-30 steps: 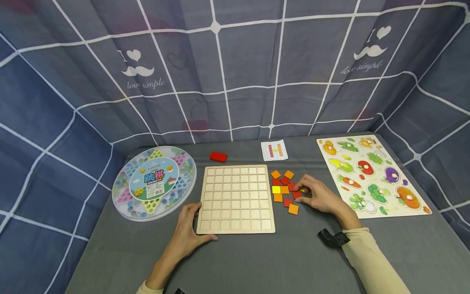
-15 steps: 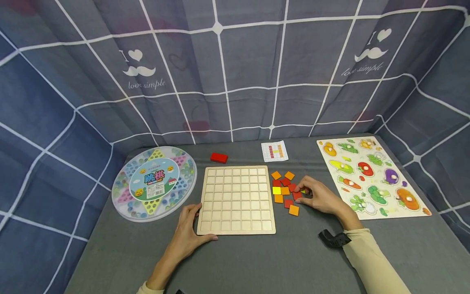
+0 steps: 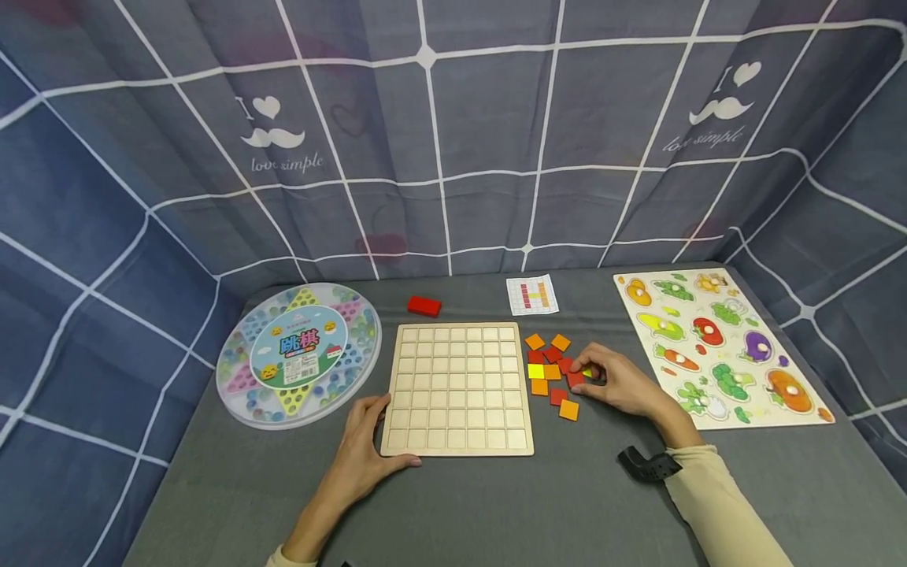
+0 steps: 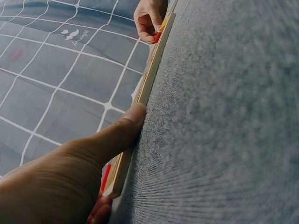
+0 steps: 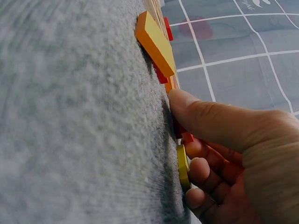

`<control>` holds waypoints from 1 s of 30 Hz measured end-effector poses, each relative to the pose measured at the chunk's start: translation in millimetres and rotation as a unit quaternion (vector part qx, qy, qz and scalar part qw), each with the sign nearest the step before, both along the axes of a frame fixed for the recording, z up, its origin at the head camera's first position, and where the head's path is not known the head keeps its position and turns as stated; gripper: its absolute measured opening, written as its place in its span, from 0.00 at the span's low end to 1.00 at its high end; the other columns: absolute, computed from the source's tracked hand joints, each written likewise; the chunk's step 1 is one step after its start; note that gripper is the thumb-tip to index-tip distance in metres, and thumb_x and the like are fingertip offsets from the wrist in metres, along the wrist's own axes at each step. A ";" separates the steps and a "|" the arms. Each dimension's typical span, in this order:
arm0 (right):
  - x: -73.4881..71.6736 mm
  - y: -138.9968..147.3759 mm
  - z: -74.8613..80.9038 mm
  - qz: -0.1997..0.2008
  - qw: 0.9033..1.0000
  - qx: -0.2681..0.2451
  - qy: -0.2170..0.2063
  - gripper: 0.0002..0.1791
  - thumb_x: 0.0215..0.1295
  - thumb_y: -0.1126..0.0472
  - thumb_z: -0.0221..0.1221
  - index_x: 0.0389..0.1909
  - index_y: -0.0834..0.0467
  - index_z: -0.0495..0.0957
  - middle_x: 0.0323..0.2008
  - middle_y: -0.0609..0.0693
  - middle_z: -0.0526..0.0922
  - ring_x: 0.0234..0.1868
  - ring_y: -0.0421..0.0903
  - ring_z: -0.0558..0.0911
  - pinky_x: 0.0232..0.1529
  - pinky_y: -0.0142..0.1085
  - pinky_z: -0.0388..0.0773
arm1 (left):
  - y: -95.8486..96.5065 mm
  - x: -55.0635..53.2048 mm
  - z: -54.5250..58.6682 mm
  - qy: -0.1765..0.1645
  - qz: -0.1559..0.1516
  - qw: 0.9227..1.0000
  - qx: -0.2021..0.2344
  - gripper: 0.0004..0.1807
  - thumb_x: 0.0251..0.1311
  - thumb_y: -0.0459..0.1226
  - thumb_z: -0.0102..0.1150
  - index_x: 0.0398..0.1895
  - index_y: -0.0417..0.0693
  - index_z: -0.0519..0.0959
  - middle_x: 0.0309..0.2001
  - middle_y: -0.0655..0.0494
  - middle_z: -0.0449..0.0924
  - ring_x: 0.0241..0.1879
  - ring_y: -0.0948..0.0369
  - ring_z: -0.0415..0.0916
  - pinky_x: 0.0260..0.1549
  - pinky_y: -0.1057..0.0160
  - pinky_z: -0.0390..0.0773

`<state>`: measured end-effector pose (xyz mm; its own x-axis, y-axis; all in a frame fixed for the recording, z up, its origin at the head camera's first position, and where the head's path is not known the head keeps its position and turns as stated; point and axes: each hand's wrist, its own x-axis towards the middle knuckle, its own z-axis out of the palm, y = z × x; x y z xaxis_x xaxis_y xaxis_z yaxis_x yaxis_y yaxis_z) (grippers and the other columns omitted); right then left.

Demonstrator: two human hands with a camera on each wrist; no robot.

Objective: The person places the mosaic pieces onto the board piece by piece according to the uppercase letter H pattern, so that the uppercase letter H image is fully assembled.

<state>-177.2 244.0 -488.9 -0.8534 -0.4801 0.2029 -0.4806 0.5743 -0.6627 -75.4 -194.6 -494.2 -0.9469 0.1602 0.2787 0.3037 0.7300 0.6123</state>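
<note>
Left hand (image 3: 360,451) grips the grid board (image 3: 457,398) — presumably to steady it (right hand (image 3: 618,381) pinches a red tile (image 3: 575,379)).

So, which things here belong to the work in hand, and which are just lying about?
In use, it seems: wooden grid board, touched by the left hand; coloured tiles, at the right hand; pattern card, in matching colours.

Just lying about, apparently: round game box; vegetable puzzle board; red block.

Right of one wooden grid board (image 3: 456,390) are visible five orange tiles (image 3: 569,409), five red tiles (image 3: 559,397), two yellow tiles (image 3: 535,370) and one vegetable board (image 3: 733,352); left, one round box (image 3: 305,346); beyond it, one red block (image 3: 424,306), one printed card (image 3: 533,295).
</note>
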 end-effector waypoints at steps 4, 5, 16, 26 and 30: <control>0.3 -0.3 1.7 -0.004 1.000 0.003 -0.004 0.14 0.53 0.59 0.73 0.38 0.51 0.78 0.32 0.44 0.74 0.30 0.38 0.70 0.30 0.29 0.68 | 0.2 -0.2 0.2 -0.002 0.001 1.000 0.001 0.60 0.25 0.47 0.86 0.68 0.37 0.67 0.56 0.46 0.68 0.52 0.55 0.68 0.51 0.49 0.72; 0.3 -0.6 2.2 -0.004 1.000 0.003 -0.005 0.14 0.53 0.59 0.73 0.38 0.51 0.78 0.32 0.44 0.74 0.30 0.38 0.70 0.30 0.28 0.67 | 0.1 -0.1 0.1 -0.002 0.001 1.000 0.001 0.60 0.25 0.47 0.86 0.68 0.37 0.67 0.56 0.46 0.68 0.52 0.55 0.68 0.51 0.49 0.72; 0.7 -1.8 2.1 -0.017 1.000 -0.003 -0.013 0.14 0.53 0.57 0.73 0.40 0.50 0.80 0.31 0.44 0.74 0.29 0.37 0.69 0.29 0.29 0.67 | -1.0 0.0 -0.9 0.003 0.001 1.000 -0.004 0.60 0.24 0.48 0.86 0.67 0.37 0.68 0.55 0.46 0.69 0.52 0.55 0.68 0.51 0.48 0.72; 0.6 -4.6 1.0 -0.012 1.000 -0.010 0.002 0.15 0.52 0.58 0.73 0.40 0.50 0.81 0.31 0.43 0.75 0.28 0.37 0.69 0.29 0.29 0.67 | -2.5 1.8 0.2 -0.005 0.003 1.000 -0.003 0.60 0.25 0.48 0.86 0.68 0.37 0.67 0.56 0.45 0.68 0.54 0.53 0.67 0.53 0.48 0.71; 0.6 -6.3 3.7 -0.010 0.999 -0.030 0.016 0.15 0.51 0.59 0.74 0.39 0.49 0.81 0.31 0.43 0.75 0.27 0.39 0.69 0.28 0.28 0.66 | -0.5 0.6 1.2 -0.011 0.000 1.000 0.001 0.60 0.26 0.48 0.85 0.68 0.37 0.67 0.56 0.45 0.68 0.55 0.53 0.67 0.53 0.48 0.71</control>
<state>-176.5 237.7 -485.2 -0.8554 -0.4487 0.2589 -0.4912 0.5438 -0.6804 -74.7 -195.1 -492.9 -0.9531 0.1590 0.2574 0.2892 0.7292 0.6203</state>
